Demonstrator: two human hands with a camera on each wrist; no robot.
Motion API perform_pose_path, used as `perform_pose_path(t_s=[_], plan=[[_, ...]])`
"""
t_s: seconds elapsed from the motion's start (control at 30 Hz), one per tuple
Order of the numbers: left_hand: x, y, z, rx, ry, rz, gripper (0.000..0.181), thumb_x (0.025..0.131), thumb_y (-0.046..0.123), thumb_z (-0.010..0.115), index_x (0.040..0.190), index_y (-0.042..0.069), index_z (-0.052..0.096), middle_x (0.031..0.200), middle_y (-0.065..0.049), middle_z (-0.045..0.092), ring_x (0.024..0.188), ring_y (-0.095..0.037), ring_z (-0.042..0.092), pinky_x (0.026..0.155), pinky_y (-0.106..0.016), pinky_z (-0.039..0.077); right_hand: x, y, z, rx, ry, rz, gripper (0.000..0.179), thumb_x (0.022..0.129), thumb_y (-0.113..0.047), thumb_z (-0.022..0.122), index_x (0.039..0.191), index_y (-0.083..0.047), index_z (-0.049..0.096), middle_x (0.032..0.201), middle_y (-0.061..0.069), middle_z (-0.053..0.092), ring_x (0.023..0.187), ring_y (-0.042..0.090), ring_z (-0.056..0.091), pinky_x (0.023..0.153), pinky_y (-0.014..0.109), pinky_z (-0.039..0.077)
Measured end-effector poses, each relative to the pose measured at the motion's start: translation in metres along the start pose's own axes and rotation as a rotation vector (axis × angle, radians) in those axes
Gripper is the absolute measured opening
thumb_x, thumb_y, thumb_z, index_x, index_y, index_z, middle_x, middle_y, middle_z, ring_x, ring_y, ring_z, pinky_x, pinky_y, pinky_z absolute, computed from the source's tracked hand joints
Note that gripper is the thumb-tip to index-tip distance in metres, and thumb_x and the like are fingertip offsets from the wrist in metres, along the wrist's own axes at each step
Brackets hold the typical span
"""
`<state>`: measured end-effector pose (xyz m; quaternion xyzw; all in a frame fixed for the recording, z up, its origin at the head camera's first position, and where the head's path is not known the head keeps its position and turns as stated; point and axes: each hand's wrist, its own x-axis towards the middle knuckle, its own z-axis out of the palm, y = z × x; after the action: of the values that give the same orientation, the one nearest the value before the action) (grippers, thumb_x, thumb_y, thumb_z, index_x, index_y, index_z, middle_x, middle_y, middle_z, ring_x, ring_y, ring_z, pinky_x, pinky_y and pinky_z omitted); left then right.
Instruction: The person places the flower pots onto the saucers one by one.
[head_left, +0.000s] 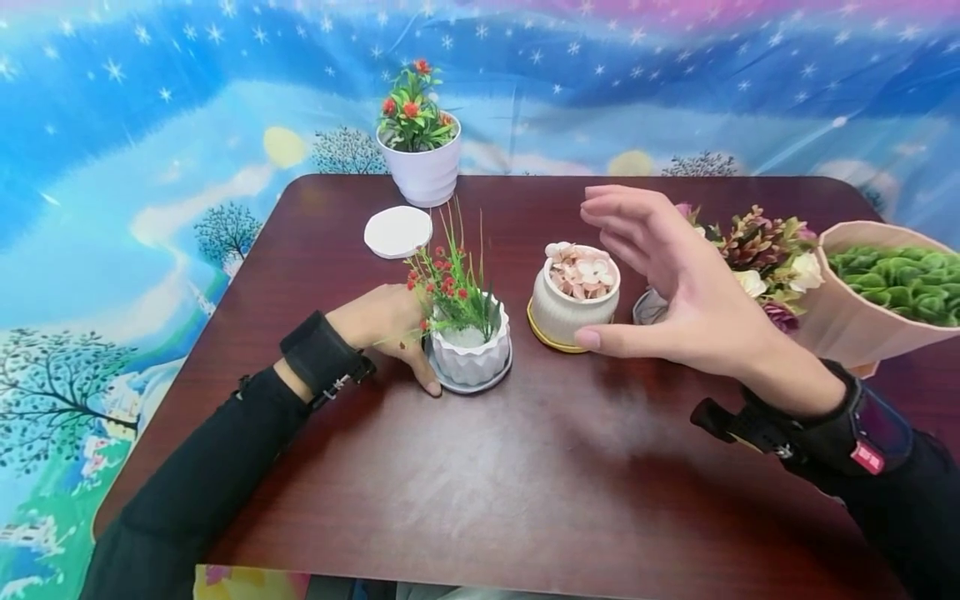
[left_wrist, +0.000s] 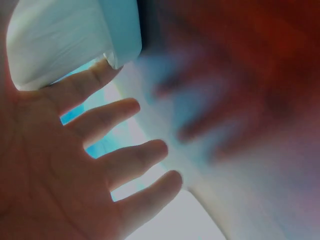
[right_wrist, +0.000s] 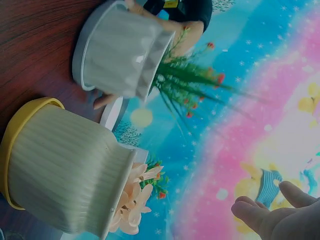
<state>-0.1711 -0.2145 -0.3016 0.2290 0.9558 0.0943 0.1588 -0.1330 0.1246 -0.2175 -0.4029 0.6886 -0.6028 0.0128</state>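
Observation:
A white fluted pot with grass and small red flowers stands on a grey saucer. My left hand is at its left side, thumb by the front of the saucer and fingers behind the pot. In the left wrist view those fingers are straight and spread, one right at the pot's base. My right hand is raised with fingers and thumb apart, holding nothing. Close to its thumb is a ribbed cream pot of pale pink flowers, on a yellow saucer.
At the back stands a white pot with orange-red flowers, a white polygonal disc in front of it. On the right are a mixed bouquet, partly behind my right hand, and a large beige pot with green succulents. A printed cloth backdrop rises behind the table.

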Motion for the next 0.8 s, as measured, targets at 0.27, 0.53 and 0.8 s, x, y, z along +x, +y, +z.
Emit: perform_pose_path(t_s=[0.27, 0.53, 0.8], plan=[[0.028, -0.011, -0.005, 0.030, 0.125, 0.062, 0.090, 0.057, 0.066, 0.099, 0.109, -0.001, 0.070, 0.104, -0.014, 0.068, 0.111, -0.032, 0.062, 0.128, -0.058, 0.018, -0.004, 0.001, -0.001, -0.014, -0.008, 0.015, 0.092, 0.071, 0.021, 0.086, 0.151, 0.000, 0.046, 0.161, 0.013, 0.040, 0.151, 0.028, 0.041, 0.125, 0.031, 0.029], [0.034, -0.022, -0.014, -0.041, 0.150, 0.065, 0.126, 0.057, 0.065, 0.100, 0.152, -0.001, 0.051, 0.148, -0.020, 0.057, 0.142, -0.037, 0.049, 0.123, -0.058, 0.030, -0.010, 0.000, -0.004, -0.047, -0.004, 0.023, 0.093, 0.069, 0.021, 0.086, 0.151, 0.002, 0.046, 0.161, 0.013, 0.040, 0.151, 0.028, 0.041, 0.125, 0.030, 0.030], [0.040, -0.082, -0.045, -0.275, 0.319, -0.124, 0.100, 0.085, 0.038, 0.089, 0.158, -0.006, 0.036, 0.154, -0.027, 0.045, 0.135, -0.042, 0.048, 0.112, -0.059, 0.040, -0.018, -0.007, -0.010, -0.110, 0.009, 0.038, 0.091, 0.069, 0.020, 0.088, 0.149, 0.003, 0.047, 0.161, 0.012, 0.041, 0.149, 0.027, 0.043, 0.123, 0.028, 0.032]])
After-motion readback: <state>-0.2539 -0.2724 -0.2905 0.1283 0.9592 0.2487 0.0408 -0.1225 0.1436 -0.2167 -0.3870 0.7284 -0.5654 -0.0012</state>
